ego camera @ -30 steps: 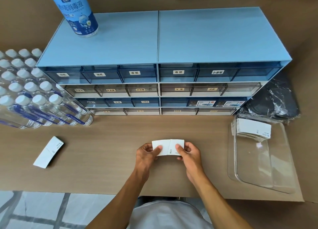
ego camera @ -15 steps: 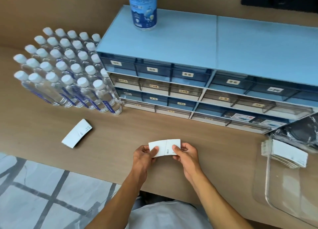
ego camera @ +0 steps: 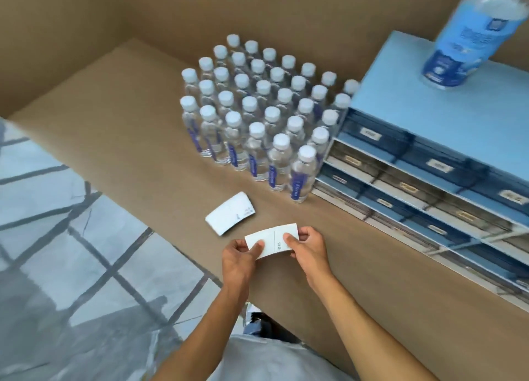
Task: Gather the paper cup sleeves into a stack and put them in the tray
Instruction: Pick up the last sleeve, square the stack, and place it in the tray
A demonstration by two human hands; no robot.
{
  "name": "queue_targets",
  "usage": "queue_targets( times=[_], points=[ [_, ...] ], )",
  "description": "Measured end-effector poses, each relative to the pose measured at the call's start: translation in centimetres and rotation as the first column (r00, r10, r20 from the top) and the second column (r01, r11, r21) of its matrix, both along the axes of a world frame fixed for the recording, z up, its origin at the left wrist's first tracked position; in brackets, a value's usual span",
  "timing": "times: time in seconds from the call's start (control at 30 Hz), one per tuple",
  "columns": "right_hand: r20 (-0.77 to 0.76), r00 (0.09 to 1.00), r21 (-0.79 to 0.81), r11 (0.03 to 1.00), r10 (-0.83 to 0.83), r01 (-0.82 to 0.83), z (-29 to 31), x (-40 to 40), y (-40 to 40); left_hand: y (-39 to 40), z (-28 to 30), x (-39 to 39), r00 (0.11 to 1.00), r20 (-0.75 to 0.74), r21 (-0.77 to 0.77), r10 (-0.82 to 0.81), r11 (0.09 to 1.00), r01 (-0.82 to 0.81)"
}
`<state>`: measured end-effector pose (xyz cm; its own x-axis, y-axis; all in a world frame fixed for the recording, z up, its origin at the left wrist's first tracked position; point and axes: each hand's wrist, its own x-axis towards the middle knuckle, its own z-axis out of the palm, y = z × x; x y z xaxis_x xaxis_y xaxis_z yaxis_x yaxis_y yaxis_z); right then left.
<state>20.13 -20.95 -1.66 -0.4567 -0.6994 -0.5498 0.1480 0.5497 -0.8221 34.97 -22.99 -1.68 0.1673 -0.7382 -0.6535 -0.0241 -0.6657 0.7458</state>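
Landmark: the block of water bottles (ego camera: 257, 114) with white caps, standing in rows on the brown surface (ego camera: 120, 117).
Held sleeves: flat white paper cup sleeves (ego camera: 274, 241), held just above the surface, nearer the person than the bottles and well apart from them; whether it is one sleeve or several stacked I cannot tell.
Left hand (ego camera: 239, 262): pinches the left end of the held sleeves, thumb on top, fingers underneath.
Right hand (ego camera: 307, 247): pinches the right end in the same way, thumb pressed on the printed face.
Loose sleeve (ego camera: 230, 213): one more white sleeve lies flat on the surface, between the bottles and the hands, close to the held sleeves but not touching them.
Drawer cabinet (ego camera: 429, 163): blue, with small labelled drawers, standing just right of the bottles.
Large bottle (ego camera: 469, 34): blue-labelled and blurred, on top of the cabinet, beyond and to the right of the bottles.
Floor (ego camera: 57, 252): pale tiles with dark lines, left of the surface.
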Motion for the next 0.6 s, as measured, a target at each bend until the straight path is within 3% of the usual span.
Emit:
queue_targets(
  times=[0.27,0.6],
  points=[
    [-0.217,0.938,0.129,0.961,0.269,-0.245,-0.6,5.5,-7.4,-3.9,-1.0,5.3,0.981,0.13,-0.01,0.143,0.99,-0.143],
    [-0.339,0.847,0.251,0.907,0.409,-0.337,-1.2,6.4,-11.7,-6.7,-1.5,5.5,0.962,0.217,0.024,0.166,0.984,-0.175]
  ],
)
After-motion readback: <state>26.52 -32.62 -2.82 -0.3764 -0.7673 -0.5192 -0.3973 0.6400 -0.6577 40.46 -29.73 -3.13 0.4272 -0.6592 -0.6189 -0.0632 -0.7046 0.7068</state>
